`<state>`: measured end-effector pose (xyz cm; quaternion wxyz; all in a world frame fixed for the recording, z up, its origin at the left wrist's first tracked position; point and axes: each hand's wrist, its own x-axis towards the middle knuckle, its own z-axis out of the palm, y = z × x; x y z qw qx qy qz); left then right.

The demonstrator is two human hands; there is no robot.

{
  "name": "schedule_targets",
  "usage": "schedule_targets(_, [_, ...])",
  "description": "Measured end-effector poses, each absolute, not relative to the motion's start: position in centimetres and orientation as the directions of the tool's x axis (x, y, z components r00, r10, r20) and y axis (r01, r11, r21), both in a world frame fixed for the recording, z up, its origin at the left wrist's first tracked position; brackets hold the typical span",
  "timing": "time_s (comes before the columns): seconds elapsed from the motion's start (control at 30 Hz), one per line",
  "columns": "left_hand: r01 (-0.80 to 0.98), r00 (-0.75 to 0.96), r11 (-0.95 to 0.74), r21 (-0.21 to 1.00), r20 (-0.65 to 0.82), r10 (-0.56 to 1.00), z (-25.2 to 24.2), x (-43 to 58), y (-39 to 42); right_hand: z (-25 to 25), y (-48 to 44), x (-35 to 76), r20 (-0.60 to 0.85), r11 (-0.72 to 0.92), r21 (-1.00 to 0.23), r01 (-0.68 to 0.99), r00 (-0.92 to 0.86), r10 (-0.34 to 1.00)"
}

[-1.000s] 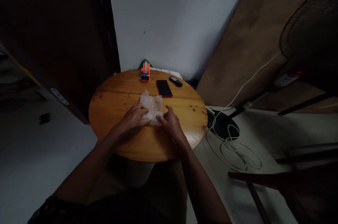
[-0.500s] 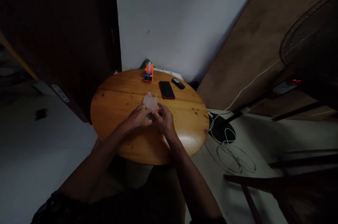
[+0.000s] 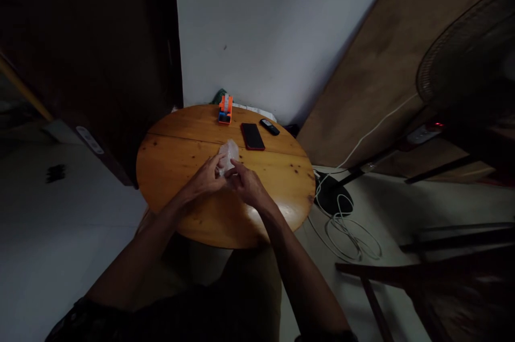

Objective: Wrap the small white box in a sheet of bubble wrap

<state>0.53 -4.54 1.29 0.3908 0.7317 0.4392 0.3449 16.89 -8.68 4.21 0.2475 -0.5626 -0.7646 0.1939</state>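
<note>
A crumpled, translucent whitish piece that looks like a thin plastic bag is held between my hands above the near middle of the round wooden table. My left hand is closed on its left side. My right hand has its fingers curled at the lower right of the bag, with the index finger lying against it. The fingertips partly hide the bag's lower end, and I cannot make out whether anything is inside.
Toward the table's back lie a dark phone with a red edge, a small black handset and an orange tape dispenser. A wall rises behind. On the right are a standing fan, a looped white cable and a dark wooden chair.
The bag's top has gone from spread with a pointed corner to more bunched and rounded. My right hand has shifted slightly lower, its index finger now against the bag. The view has moved a little.
</note>
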Motion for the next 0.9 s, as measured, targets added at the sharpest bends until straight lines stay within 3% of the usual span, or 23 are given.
schedule_targets(0.2, [0.394, 0.219, -0.24, 0.887, 0.163, 0.962, 0.7, 1.2, -4.6, 4.8, -8.0, 17.2, 0.104, 0.4, -0.441, 0.803, -0.397, 0.912])
schedule_targets(0.33, [0.416, 0.243, -0.292, 0.861, 0.204, 0.948, 0.4, 1.5, -4.4, 3.7, -7.1, 18.2, 0.193, 0.468, -0.628, 0.622, -0.457, 0.868])
schedule_targets(0.43, [0.454, 0.259, -0.309, 0.835, 0.208, 0.943, 0.3, 1.4, -4.4, 2.1, -6.4, 19.4, 0.278, 0.39, -0.807, 0.443, -0.299, 0.913])
schedule_targets(0.5, [0.499, 0.271, -0.31, 0.81, 0.193, 0.943, 0.6, 1.4, -4.5, 1.1, -6.0, 20.2, 0.298, 0.331, -0.847, 0.416, -0.144, 0.944])
schedule_targets(0.57, [0.552, 0.293, -0.326, 0.768, 0.188, 0.937, 1.1, 1.4, -4.7, 0.5, -5.8, 20.6, 0.324, 0.322, -0.829, 0.458, -0.077, 0.943])
schedule_targets(0.73, [0.608, 0.445, -0.496, 0.619, 0.251, 0.859, 2.4, 1.7, -4.3, 0.4, -4.9, 20.3, 0.44, 0.455, -0.697, 0.554, -0.17, 0.882])
schedule_targets(0.9, [0.576, 0.506, -0.483, 0.659, 0.177, 0.844, 2.6, 1.7, -3.4, 0.4, -3.2, 20.6, 0.39, 0.324, -0.799, 0.506, 0.026, 0.921])
